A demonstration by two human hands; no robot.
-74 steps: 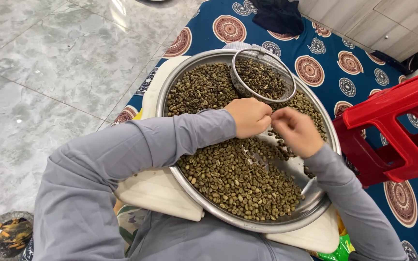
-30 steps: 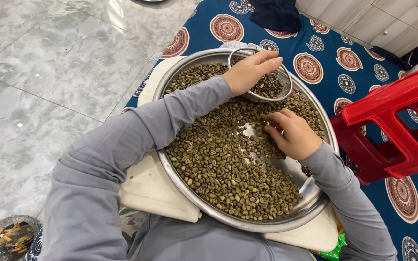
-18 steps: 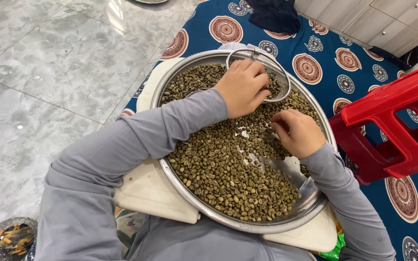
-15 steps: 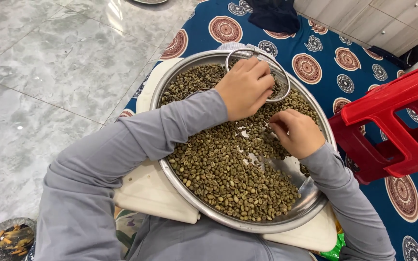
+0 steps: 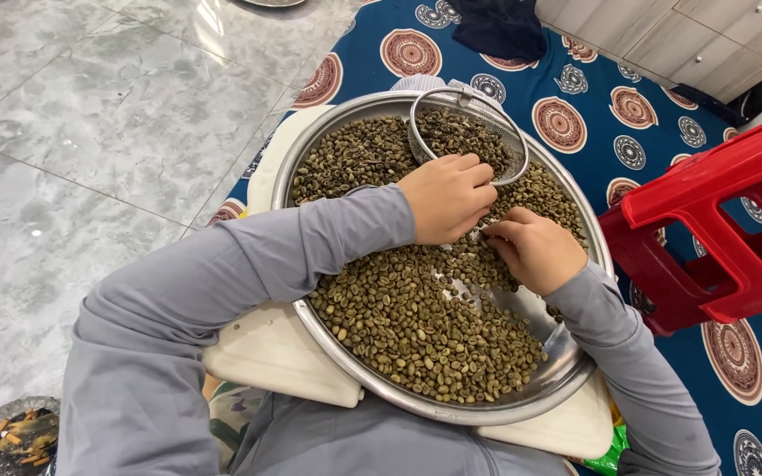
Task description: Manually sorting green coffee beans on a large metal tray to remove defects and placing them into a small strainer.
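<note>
A wide round steel tray [image 5: 566,375] rests on my lap, spread with greenish-brown beans [image 5: 416,326]. At its far side sits a small wire-mesh sieve [image 5: 511,145] with darker beans inside. My left hand [image 5: 445,196] is curled just below the sieve, its fingertips down among the beans. Beside it, my right hand [image 5: 533,249] is also curled with fingertips pinching at beans; the two hands almost touch. A bare patch of tray [image 5: 522,304] shows under my right wrist. Whether either hand holds beans is hidden by the fingers.
A white board [image 5: 284,353] lies under the tray. A red plastic stool [image 5: 716,229] stands close on the right, on a blue patterned mat [image 5: 593,97]. Grey marble floor [image 5: 90,132] lies to the left, with a glass ashtray [image 5: 11,436] at the lower left. A dark cloth [image 5: 496,26] lies at the top.
My left hand reached over the sieve with fingers spread, then drew back toward me and curled down onto the beans next to my right hand. My right hand stayed in place, picking.
</note>
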